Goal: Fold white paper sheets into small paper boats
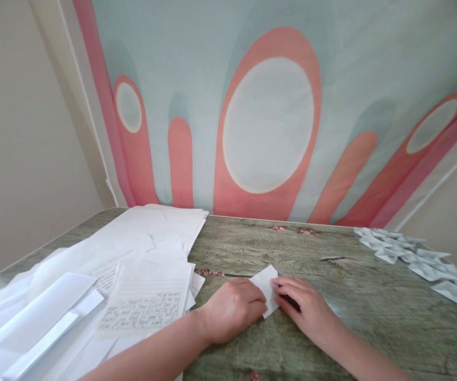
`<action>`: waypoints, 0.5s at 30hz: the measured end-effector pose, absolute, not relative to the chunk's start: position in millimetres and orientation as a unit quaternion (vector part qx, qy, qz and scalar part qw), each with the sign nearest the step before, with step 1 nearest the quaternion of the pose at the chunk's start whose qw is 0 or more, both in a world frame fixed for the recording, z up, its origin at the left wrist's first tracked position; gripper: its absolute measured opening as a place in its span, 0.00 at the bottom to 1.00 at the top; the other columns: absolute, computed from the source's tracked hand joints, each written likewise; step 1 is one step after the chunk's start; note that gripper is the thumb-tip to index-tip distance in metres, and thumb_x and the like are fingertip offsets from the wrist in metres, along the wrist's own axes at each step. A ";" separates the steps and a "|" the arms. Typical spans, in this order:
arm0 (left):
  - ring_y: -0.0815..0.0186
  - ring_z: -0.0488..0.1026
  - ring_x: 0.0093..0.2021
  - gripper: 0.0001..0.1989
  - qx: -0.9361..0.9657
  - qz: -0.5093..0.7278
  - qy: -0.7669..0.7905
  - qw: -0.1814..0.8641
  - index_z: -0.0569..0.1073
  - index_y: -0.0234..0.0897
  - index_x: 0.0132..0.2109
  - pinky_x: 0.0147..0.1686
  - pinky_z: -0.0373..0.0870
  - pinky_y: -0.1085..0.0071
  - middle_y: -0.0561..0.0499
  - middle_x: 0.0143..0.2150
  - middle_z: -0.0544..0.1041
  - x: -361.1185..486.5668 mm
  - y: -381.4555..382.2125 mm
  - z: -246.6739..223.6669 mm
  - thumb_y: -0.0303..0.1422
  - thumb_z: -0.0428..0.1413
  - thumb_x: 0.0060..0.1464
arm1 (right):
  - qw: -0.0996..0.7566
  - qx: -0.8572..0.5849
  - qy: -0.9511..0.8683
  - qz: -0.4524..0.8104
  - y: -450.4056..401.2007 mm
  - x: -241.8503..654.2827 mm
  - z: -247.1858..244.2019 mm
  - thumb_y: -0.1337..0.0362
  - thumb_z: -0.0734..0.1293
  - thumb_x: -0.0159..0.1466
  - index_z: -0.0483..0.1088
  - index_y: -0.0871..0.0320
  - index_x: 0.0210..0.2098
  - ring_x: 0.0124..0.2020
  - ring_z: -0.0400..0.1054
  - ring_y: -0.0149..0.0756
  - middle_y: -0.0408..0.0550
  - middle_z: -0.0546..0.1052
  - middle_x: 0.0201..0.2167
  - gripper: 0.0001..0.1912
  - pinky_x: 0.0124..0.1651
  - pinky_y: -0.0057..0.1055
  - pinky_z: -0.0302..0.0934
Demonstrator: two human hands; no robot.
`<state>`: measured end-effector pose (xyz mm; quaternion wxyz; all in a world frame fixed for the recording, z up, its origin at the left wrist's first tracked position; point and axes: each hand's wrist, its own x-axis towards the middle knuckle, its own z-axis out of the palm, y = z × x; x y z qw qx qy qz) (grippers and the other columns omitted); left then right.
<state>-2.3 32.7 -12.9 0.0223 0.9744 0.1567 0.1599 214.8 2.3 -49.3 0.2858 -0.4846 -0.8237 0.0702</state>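
Observation:
A small folded white paper (pixel 267 290) lies between my hands, low in the middle of the view. My left hand (pixel 234 311) is closed over its left edge, with the fingertips curled on the paper. At its right edge, my right hand (pixel 300 304) pinches the paper between bent fingers and thumb. The paper's outer ends are partly hidden under the fingers.
Loose white sheets (pixel 164 227), some with handwriting (pixel 144 309), and folded strips (pixel 41 312) cover the left of the wood-grain table (pixel 228 243). Several folded paper pieces (pixel 422 270) stand in rows at the right edge. A patterned backdrop (pixel 268 127) rises behind.

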 end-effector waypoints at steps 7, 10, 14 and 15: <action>0.68 0.71 0.40 0.10 0.963 0.165 0.186 0.107 0.72 0.37 0.41 0.41 0.64 0.75 0.50 0.39 0.75 -6.7 39.1 -18.3 0.28 0.47 0.60 | 0.254 -0.494 -0.827 0.086 1.1 215.7 -40.3 0.68 0.62 0.60 0.71 0.55 0.37 0.46 0.67 0.38 0.48 0.74 0.44 0.08 0.48 0.37 0.61; 0.68 0.71 0.39 0.11 0.955 0.170 0.207 0.127 0.72 0.37 0.42 0.41 0.64 0.75 0.50 0.39 0.75 -5.6 38.1 -17.6 0.30 0.46 0.60 | 0.247 -0.499 -0.824 0.104 1.1 216.4 -37.6 0.67 0.62 0.60 0.71 0.55 0.38 0.46 0.67 0.39 0.49 0.74 0.44 0.08 0.48 0.38 0.61; 0.68 0.71 0.38 0.11 0.939 0.179 0.251 0.151 0.73 0.37 0.39 0.40 0.64 0.75 0.51 0.36 0.75 -0.1 37.5 -15.9 0.30 0.46 0.60 | 0.249 -0.500 -0.819 0.131 0.7 216.2 -33.9 0.68 0.62 0.61 0.71 0.54 0.38 0.47 0.66 0.38 0.48 0.73 0.45 0.08 0.49 0.38 0.59; 0.68 0.71 0.38 0.10 0.933 0.183 0.266 0.160 0.73 0.37 0.38 0.39 0.64 0.75 0.51 0.36 0.74 1.7 37.6 -15.8 0.30 0.46 0.60 | 0.249 -0.499 -0.819 0.137 0.4 216.0 -32.9 0.68 0.62 0.61 0.70 0.54 0.38 0.47 0.66 0.38 0.48 0.73 0.45 0.07 0.49 0.37 0.59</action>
